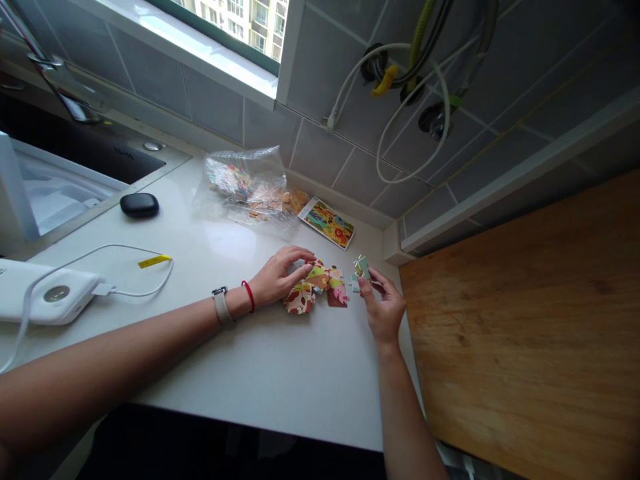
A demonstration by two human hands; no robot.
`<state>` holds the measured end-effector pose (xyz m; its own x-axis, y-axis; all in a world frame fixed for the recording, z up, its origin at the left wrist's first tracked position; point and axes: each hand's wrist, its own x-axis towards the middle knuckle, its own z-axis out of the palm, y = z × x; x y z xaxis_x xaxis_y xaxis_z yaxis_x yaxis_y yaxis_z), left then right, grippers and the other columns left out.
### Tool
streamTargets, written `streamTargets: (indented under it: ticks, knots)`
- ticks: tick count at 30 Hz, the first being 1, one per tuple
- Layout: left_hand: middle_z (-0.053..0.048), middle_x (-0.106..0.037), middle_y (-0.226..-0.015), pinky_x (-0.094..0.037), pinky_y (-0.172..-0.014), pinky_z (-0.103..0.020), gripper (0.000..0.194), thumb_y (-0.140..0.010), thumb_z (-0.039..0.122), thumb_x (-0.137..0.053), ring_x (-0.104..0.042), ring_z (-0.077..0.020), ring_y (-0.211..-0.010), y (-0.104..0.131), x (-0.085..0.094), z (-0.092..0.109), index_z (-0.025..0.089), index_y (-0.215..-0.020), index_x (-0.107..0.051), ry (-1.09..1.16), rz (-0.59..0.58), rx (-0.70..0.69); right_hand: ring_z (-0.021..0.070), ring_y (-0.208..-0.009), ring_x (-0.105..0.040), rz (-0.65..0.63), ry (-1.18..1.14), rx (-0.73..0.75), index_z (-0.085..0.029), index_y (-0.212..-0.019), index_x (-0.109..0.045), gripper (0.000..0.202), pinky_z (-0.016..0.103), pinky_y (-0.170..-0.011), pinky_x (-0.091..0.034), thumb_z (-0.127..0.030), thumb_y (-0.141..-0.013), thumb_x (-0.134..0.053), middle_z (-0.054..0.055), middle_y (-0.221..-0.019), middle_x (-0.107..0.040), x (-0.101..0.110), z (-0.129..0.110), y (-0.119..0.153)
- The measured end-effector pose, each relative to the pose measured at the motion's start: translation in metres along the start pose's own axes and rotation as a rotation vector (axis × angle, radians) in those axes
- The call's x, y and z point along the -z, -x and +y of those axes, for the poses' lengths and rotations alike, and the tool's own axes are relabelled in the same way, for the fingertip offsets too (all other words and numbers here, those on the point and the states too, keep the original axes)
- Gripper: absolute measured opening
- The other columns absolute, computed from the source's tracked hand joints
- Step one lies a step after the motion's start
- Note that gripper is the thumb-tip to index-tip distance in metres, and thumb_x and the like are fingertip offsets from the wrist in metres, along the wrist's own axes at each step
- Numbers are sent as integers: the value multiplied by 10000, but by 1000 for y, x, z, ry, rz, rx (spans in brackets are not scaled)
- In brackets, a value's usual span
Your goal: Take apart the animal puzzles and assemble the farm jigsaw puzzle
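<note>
Several colourful puzzle pieces (301, 299) lie in a loose pile on the white counter (300, 373). My left hand (284, 275) reaches over the pile from the left, fingers apart, with fingertips at its upper edge. Pinched between thumb and fingers of my right hand (384, 305) is a light green puzzle piece (361, 267), just right of the pile. Another pale piece (355, 283) shows beside it, partly hidden by the hand. A small picture card (327, 223) with a bright animal scene lies behind the pile.
A clear plastic bag (245, 187) with more pieces stands by the wall. To the left are a black oval case (139, 205), a white power bank (45, 293) with a cable, and a sink (65, 147). A wooden board (530, 320) is at the right; cables hang above.
</note>
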<state>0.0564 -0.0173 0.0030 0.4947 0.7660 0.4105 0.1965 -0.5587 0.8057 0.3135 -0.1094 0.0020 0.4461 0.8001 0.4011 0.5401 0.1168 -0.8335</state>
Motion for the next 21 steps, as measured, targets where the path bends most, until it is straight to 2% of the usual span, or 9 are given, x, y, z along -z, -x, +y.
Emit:
streamTargets:
  ticks: [3, 8, 13, 16, 18, 21]
  knots:
    - [-115, -668, -1373, -452, -1143, -494, 308, -1013, 377, -565, -598, -267, -1298, 1, -1, -3, 224, -1253, -685, -39, -66, -74, 244, -957, -724, 1, 13, -14, -178, -1164, -776, 456, 426, -875, -613, -502, -844, -782, 134, -1131, -766, -3, -1, 2]
    - [-116, -613, -1466, -417, -1190, -551, 366, -1020, 364, -548, -513, -297, -1410, 4, 1, 0, 232, -1346, -652, -93, -156, -138, 238, -962, -719, -46, -3, -15, -178, -1147, -772, 445, 412, -875, -606, -502, -842, -784, 136, -1129, -764, -9, -5, 6]
    - [-77, -519, -1576, -346, -1235, -593, 398, -971, 373, -619, -336, -368, -1541, 7, 6, 16, 283, -1357, -660, -218, -391, -372, 234, -932, -725, -63, -80, -53, -182, -1127, -769, 439, 398, -842, -612, -515, -840, -785, 128, -1113, -770, -5, -7, 4]
    - [-72, -466, -1618, -334, -1230, -620, 415, -945, 384, -653, -307, -397, -1550, 9, 5, 19, 286, -1348, -661, -297, -457, -397, 249, -976, -738, -231, -241, -6, -216, -1084, -774, 393, 392, -836, -614, -516, -832, -800, 116, -1132, -777, 6, -13, 0]
    - [-91, -456, -1622, -349, -1218, -621, 444, -921, 396, -680, -318, -408, -1542, 10, 2, 15, 267, -1345, -657, -334, -463, -379, 260, -1034, -736, -417, -312, 45, -243, -1074, -775, 366, 384, -838, -612, -496, -814, -830, 104, -1156, -777, 13, -19, -2]
    - [-94, -504, -1586, -387, -1198, -591, 460, -910, 374, -688, -366, -391, -1520, 10, -1, 7, 261, -1353, -642, -356, -441, -346, 260, -1078, -722, -721, -280, 98, -258, -1095, -772, 397, 352, -813, -601, -454, -769, -887, 83, -1142, -785, 17, -30, 1]
